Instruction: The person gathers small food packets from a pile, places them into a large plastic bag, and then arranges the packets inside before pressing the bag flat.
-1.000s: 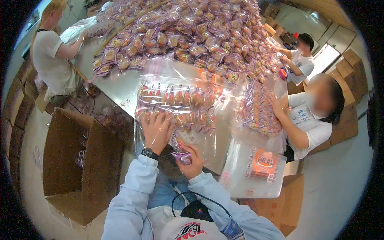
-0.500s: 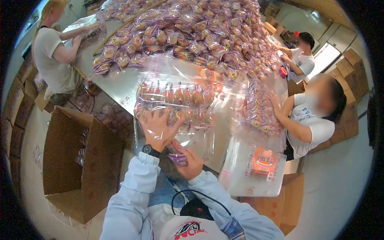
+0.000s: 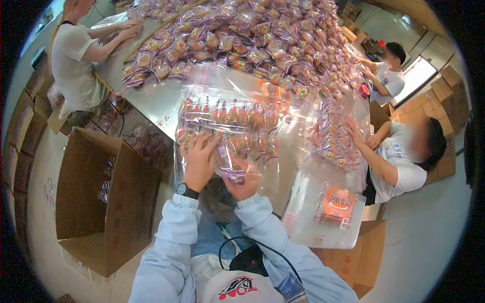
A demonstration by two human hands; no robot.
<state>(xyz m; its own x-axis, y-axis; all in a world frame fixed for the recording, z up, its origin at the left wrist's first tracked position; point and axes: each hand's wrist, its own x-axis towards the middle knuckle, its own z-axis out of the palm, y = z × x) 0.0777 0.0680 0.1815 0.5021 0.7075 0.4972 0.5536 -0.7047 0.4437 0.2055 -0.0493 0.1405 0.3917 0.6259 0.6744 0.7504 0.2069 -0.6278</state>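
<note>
A large clear plastic bag (image 3: 230, 91) lies on the table before me, with rows of small wrapped snack packets (image 3: 235, 115) in it. My left hand (image 3: 198, 162) rests on the near row at its left end, fingers stretched forward. Just right of it, my right hand (image 3: 243, 183) holds a purple-edged snack packet (image 3: 233, 174) at the bag's near side. Clear film covers part of that hand, and some fingertips are hidden. A stack of flat printed bags (image 3: 323, 209) lies to the right, beside another filled bag (image 3: 331, 134).
A big heap of wrapped packets (image 3: 242, 45) covers the far table. An open cardboard box (image 3: 108, 202) stands at my left, another box (image 3: 353, 257) at my lower right. One co-worker (image 3: 76, 55) stands at the left; two co-workers (image 3: 396, 156) (image 3: 386, 76) are along the right side.
My left hand has drawn its spread fingers closer together on the near row. My right hand has moved forward and slightly right with the packet, up to the bag.
</note>
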